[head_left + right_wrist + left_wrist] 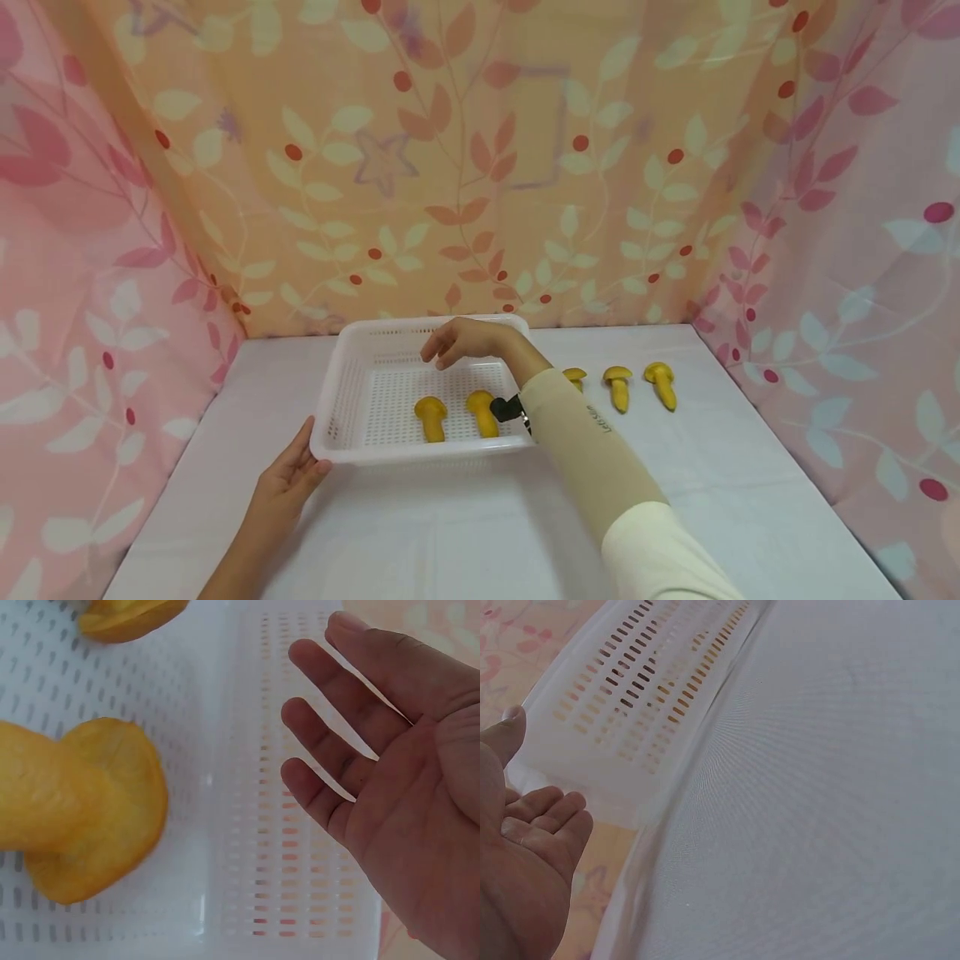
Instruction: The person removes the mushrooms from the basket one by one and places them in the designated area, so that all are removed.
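A white perforated plastic basket point(420, 454) stands on the table with two yellow toy mushrooms point(431, 418) lying inside. My left hand point(281, 487) holds the basket's near left corner, thumb on the front side and fingers along the left side. Above the basket's far part hovers my right hand point(471, 340), fingers loosely bent and holding nothing. From the right wrist, the palm point(412, 772) and parted fingers show over the basket's wall, with a large mushroom point(97, 810) close by. Right of the basket, three more mushrooms point(618, 387) lie in a row, the nearest partly hidden by the sleeve.
A white cloth point(465, 533) covers the table. Floral curtains point(465, 167) enclose its back, left and right sides. My right forearm in a beige sleeve point(592, 450) crosses the basket's right side and hides part of it.
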The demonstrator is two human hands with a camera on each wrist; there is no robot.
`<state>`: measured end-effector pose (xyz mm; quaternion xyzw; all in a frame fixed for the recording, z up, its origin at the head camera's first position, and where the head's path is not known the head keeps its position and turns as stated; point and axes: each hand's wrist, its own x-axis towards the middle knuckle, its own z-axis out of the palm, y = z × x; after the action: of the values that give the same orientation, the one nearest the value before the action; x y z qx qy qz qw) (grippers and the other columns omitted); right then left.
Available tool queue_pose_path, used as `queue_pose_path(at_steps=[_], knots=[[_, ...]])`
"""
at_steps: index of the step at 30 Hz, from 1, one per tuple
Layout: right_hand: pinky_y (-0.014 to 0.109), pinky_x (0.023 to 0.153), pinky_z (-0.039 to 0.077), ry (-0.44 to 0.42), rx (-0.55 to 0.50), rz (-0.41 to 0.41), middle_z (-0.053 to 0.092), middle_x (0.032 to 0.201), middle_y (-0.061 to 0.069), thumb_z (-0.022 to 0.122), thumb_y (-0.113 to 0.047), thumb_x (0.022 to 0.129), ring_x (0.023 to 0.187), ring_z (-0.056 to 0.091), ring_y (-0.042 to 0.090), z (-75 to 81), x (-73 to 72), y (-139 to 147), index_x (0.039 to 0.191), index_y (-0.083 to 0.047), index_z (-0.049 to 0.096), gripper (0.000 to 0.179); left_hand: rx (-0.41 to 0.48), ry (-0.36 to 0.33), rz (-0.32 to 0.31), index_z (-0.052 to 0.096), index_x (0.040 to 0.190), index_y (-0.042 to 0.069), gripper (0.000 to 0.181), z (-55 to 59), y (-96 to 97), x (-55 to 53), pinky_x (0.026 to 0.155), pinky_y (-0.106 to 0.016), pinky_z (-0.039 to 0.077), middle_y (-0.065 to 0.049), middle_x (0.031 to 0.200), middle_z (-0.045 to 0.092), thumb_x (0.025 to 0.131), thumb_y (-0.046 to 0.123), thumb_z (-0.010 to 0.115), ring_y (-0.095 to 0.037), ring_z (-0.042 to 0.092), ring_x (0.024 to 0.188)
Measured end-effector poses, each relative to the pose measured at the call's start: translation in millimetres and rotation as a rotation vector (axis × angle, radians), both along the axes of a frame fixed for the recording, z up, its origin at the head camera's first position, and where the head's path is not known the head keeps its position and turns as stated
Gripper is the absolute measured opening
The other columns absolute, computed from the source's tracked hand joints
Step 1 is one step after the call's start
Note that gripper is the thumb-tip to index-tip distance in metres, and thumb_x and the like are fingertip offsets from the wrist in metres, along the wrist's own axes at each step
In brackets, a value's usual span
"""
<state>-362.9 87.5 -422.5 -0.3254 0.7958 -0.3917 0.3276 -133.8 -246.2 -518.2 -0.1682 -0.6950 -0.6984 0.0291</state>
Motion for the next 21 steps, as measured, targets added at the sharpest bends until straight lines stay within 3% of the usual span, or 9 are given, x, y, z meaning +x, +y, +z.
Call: queue_pose_path(at_steps=[8, 15, 21], knots=[[0.029, 0.105, 0.055, -0.072, 0.015, 0.073, 0.063, 0.137, 0.025, 0.068, 0.002, 0.096, 0.130, 0.056, 0.040, -14.0, -4.0, 0, 0.133, 0.007, 0.062, 0.039, -0.041, -0.034, 0.008, 0.011, 0.162, -0.003, 0.074, 4.6, 3.7, -0.8, 0.105, -0.015, 0.047, -0.036, 0.161, 0.012, 0.103, -0.006, 0.055, 0.009, 0.042, 0.137], [0.028, 0.103, 0.055, -0.066, 0.083, 0.092, 0.069, 0.131, 0.014, 0.069, -0.001, 0.096, 0.120, 0.063, 0.022, -19.8, -1.1, -1, 0.131, 0.000, 0.067, 0.035, -0.020, -0.002, -0.019, 0.010, 0.161, -0.006, 0.073, 5.3, 4.9, -0.6, 0.105, -0.015, 0.046, -0.039, 0.159, 0.010, 0.103, -0.007, 0.054, 0.008, 0.042, 0.137], [0.028, 0.106, 0.054, -0.085, 0.112, 0.126, 0.069, 0.132, 0.012, 0.068, 0.000, 0.096, 0.120, 0.063, 0.018, -21.9, 1.2, -3, 0.132, 0.000, 0.066, 0.036, -0.030, -0.008, -0.007, 0.013, 0.162, -0.002, 0.072, 4.6, 5.6, -1.0, 0.105, -0.015, 0.046, -0.037, 0.161, 0.011, 0.103, -0.006, 0.054, 0.008, 0.041, 0.138]])
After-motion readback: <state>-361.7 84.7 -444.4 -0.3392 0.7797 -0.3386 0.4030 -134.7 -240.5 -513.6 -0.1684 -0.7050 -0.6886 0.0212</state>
